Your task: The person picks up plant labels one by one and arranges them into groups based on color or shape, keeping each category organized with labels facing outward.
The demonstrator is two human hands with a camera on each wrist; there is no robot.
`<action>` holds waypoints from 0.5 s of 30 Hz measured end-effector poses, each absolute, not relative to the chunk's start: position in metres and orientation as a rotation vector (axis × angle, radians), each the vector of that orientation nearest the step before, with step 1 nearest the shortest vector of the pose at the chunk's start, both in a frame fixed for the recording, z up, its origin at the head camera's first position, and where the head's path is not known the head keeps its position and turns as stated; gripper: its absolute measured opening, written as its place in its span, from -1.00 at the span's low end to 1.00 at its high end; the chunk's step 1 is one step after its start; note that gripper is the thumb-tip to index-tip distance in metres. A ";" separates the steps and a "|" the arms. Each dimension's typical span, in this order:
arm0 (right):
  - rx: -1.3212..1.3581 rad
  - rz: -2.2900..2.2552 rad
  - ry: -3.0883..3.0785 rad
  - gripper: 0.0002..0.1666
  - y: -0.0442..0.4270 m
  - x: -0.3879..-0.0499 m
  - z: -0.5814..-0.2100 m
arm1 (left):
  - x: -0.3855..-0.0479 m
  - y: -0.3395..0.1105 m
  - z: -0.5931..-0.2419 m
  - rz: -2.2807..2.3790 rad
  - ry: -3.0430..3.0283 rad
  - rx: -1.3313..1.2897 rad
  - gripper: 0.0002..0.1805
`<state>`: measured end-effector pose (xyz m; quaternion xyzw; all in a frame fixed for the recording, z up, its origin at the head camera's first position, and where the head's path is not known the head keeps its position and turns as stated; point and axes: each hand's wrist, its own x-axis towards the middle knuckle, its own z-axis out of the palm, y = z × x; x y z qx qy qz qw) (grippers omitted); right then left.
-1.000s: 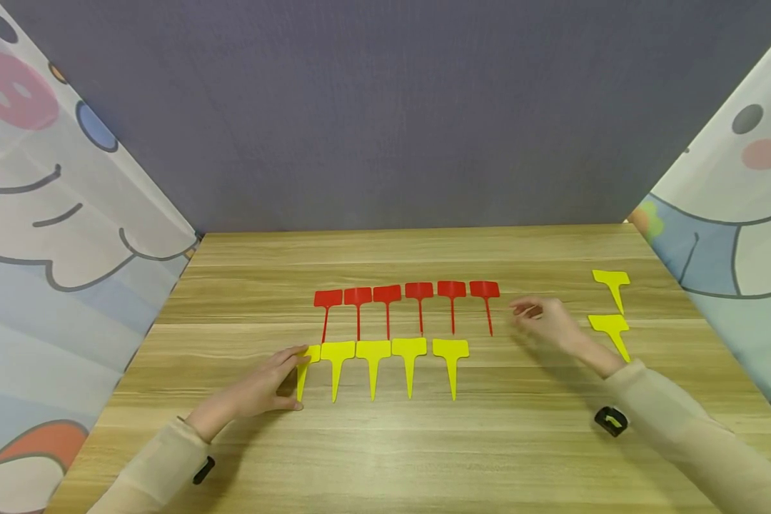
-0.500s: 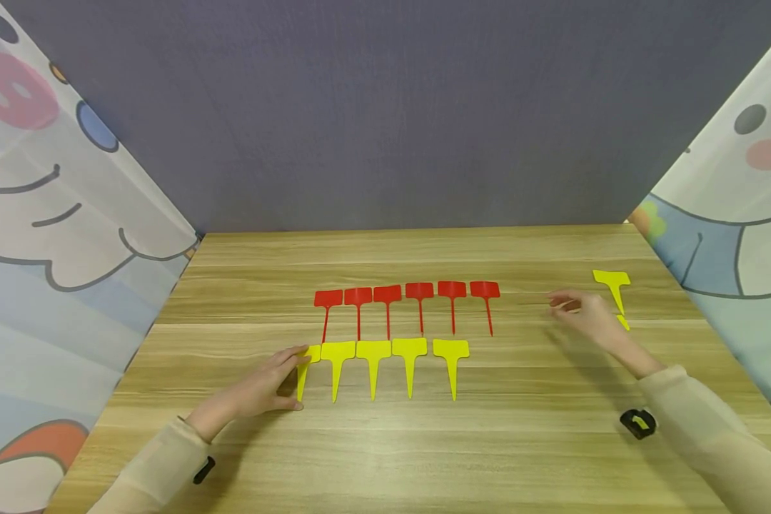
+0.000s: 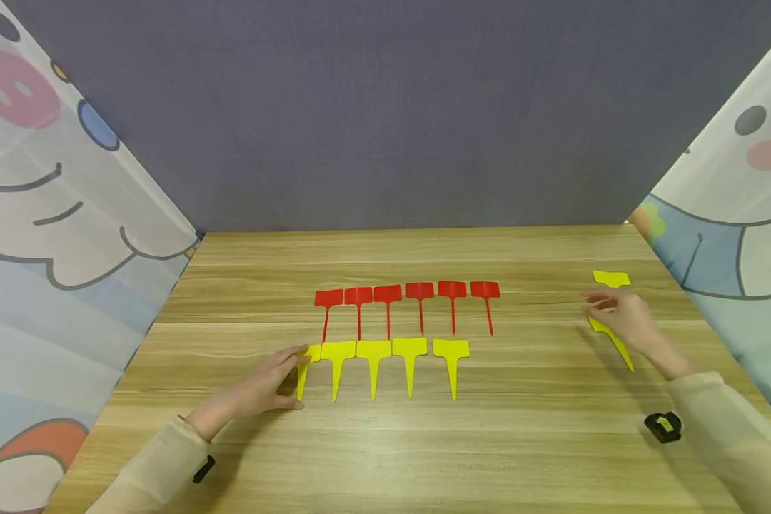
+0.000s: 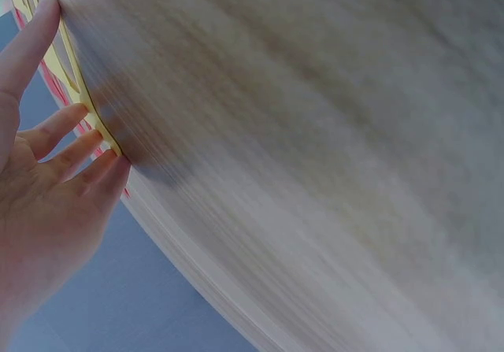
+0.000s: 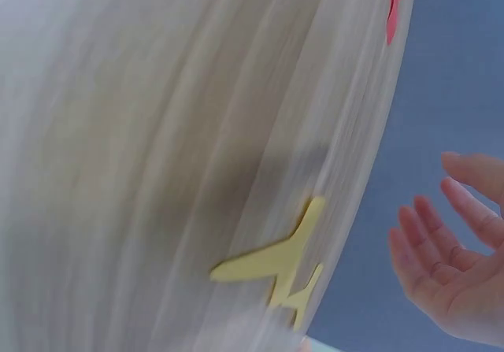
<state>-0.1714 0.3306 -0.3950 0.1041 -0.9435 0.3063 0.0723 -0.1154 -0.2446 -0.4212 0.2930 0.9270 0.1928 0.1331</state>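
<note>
My left hand [image 3: 263, 385] rests on the leftmost yellow T-shaped plant label [image 3: 314, 353], partly covering it in the head view. Its fingertips touch the head and its thumb is near the pointed end, as the left wrist view shows with the label's edge [image 4: 105, 131]. Toward the table's right side my right hand [image 3: 631, 321] hovers over two more yellow labels; it holds nothing and its fingers are loosely bent. The lower label [image 3: 619, 348] has its head mostly hidden by that hand, while the upper label [image 3: 610, 278] shows only its head.
Several yellow plant labels [image 3: 374, 350] continue the row beside my left hand. Behind them lies a row of several red labels [image 3: 387, 293] with thin stems. A grey panel [image 3: 411, 128] rises at the wooden table's back edge, with cartoon-printed curtains [image 3: 26, 343] on both sides.
My right hand has moved rightward from beside the red row to over the two separate yellow labels. My left hand has stayed in place on the leftmost yellow label.
</note>
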 end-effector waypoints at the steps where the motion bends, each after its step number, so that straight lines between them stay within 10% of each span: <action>1: 0.296 0.917 -2.849 -0.63 0.333 -0.171 -0.395 | -0.115 -0.245 -0.421 0.556 2.690 0.851 -0.22; 15: 0.157 0.895 -2.977 -0.48 0.357 -0.173 -0.403 | -0.116 -0.244 -0.421 0.537 2.696 0.857 -0.22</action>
